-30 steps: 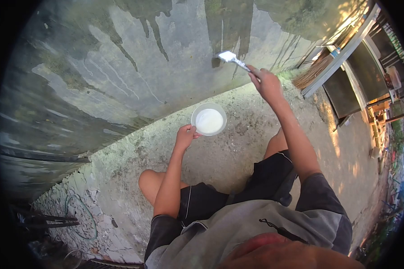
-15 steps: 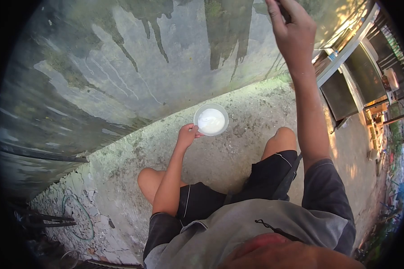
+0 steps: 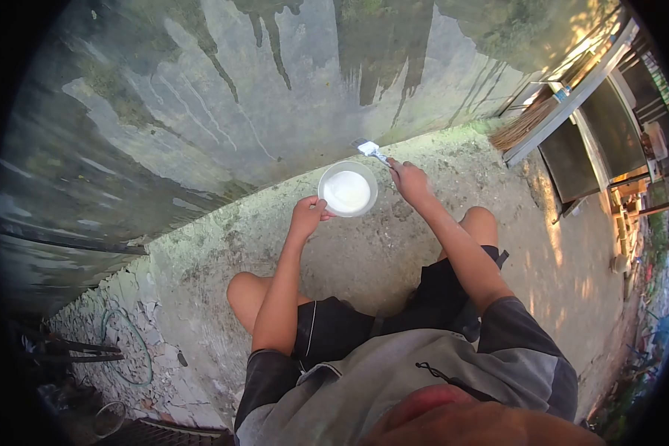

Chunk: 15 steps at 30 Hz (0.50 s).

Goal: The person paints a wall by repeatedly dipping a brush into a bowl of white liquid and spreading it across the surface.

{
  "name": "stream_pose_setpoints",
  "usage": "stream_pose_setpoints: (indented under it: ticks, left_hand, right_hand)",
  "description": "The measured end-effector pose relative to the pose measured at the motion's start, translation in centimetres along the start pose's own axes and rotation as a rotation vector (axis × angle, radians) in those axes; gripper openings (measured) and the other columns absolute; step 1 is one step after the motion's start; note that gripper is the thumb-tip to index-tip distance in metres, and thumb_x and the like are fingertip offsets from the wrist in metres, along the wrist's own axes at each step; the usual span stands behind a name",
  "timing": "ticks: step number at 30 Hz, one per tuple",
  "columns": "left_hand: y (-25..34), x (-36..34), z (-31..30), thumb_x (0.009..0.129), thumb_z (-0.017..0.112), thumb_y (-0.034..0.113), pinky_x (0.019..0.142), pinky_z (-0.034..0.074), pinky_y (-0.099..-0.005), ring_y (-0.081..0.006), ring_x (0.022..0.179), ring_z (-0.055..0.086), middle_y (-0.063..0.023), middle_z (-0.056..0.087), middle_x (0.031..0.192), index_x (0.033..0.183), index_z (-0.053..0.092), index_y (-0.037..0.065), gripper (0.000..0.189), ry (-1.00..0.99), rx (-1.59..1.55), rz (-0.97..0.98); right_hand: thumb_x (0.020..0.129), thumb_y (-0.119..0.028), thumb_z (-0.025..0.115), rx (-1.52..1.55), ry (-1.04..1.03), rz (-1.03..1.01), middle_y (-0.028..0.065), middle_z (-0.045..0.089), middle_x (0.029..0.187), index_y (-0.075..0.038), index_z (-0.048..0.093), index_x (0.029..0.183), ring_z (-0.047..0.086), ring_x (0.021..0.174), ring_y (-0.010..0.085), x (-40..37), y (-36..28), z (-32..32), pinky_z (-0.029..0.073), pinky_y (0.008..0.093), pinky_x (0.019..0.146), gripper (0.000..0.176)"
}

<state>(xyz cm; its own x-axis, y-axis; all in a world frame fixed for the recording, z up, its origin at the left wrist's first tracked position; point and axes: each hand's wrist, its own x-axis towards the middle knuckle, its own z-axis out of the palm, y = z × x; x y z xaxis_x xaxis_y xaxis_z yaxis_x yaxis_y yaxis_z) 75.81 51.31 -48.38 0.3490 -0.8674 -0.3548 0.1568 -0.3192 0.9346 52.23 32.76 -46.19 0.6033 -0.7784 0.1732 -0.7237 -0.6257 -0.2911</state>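
The left arm is being held out in front, bent a little at the elbow. The left hand point(image 3: 307, 215) is being kept at the near edge of a white bowl point(image 3: 347, 189), with its fingers curled round the rim. The bowl is filled with something white and is being held low by the grey wall point(image 3: 201, 97); whether it is touching the ground point(image 3: 394, 260) cannot be told. The right arm is being stretched forward and low. The fingers of the right hand point(image 3: 410, 181) are being closed round the handle of a brush point(image 3: 369, 149), just past the far edge of the bowl. Half a second ago this arm was being held up high; now it is being held down beside the bowl. The bowl and left hand are being kept in place.
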Motion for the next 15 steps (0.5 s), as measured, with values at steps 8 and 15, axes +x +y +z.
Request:
stream_pose_setpoints:
  ticks: [8, 15]
  left_hand:
    - [0.9, -0.1, 0.4, 0.093, 0.053, 0.013, 0.062, 0.053, -0.0228, -0.0166, 0.073, 0.069, -0.0085, 0.066, 0.081, 0.089, 0.062, -0.003, 0.019, -0.007, 0.039, 0.021]
    - [0.0, 0.8, 0.9, 0.092, 0.054, 0.012, 0.066, 0.055, -0.024, -0.0193, 0.075, 0.07, -0.0088, 0.066, 0.083, 0.094, 0.064, -0.002, 0.018, -0.021, 0.038, -0.02]
  right_hand:
    - [0.093, -0.027, 0.054, 0.035, 0.355, -0.177, 0.016, 0.063, 0.083, -0.017, 0.064, 0.117, 0.061, 0.068, 0.0341, 6.8, -6.1, -20.6, 0.05, 0.0421, 0.064, 0.028]
    - [0.092, -0.011, 0.058, 0.428, 0.808, -0.19, 0.0145, 0.069, 0.102, -0.008, 0.062, 0.122, 0.063, 0.071, 0.0252, 4.8, -12.7, -35.4, 0.048, 0.0286, 0.064, 0.03]
